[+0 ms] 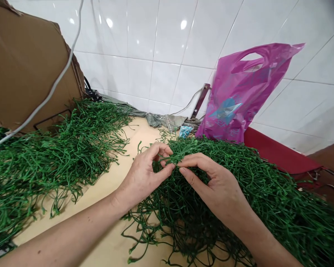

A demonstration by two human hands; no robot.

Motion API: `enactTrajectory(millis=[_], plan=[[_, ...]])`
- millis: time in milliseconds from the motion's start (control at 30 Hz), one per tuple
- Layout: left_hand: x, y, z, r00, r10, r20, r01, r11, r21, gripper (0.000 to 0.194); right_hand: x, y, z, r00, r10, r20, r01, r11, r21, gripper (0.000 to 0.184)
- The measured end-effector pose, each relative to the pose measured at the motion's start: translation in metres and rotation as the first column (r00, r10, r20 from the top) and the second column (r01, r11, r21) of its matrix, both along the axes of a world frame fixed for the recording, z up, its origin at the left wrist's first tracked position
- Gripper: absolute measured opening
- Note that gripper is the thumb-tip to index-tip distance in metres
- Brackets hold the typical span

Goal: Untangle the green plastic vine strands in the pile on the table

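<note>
My left hand (149, 168) is closed, thumb against fingers, around a thin green plastic stem (171, 158) with small branching tips. From the right, my right hand (211, 178) pinches at the same stem, thumb and forefinger almost meeting the left fingertips. Exactly what sits between the right fingertips is too small to make out. Both hands are above the near edge of a large heap of green artificial stems (256, 178), which spreads to the right. Another pile of the same stems (80, 148) lies on the left.
Pale tan surface (108, 185) shows between the piles. A cardboard box (30, 66) stands at left, with a white cable (54, 87) hanging before it. Behind the heap are a small cup of blue-and-white bits (185, 131), a purple plastic bag (239, 100) and a red bag (278, 154).
</note>
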State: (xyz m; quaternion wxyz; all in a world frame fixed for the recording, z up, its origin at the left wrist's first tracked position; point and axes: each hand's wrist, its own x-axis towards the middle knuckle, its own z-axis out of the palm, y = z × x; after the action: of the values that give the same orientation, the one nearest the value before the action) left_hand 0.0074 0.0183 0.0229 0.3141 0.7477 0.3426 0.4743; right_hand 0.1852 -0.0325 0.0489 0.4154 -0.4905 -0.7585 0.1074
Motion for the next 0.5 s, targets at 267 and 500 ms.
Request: enactTrajectory(millis=[267, 500], plan=[[-0.005, 0.006, -0.004, 0.999, 0.022, -0.039, -0.014, 0.982, 0.19, 0.01, 0.015, -0.003, 0.015, 0.963, -0.268, -0.013, 0.261, 0.925, 0.277, 0.014], [-0.006, 0.0, -0.004, 0.984, -0.078, -0.159, 0.119, 0.956, 0.268, 0.011, 0.021, -0.01, 0.027, 0.927, -0.186, 0.325, 0.042, 0.914, 0.403, 0.013]])
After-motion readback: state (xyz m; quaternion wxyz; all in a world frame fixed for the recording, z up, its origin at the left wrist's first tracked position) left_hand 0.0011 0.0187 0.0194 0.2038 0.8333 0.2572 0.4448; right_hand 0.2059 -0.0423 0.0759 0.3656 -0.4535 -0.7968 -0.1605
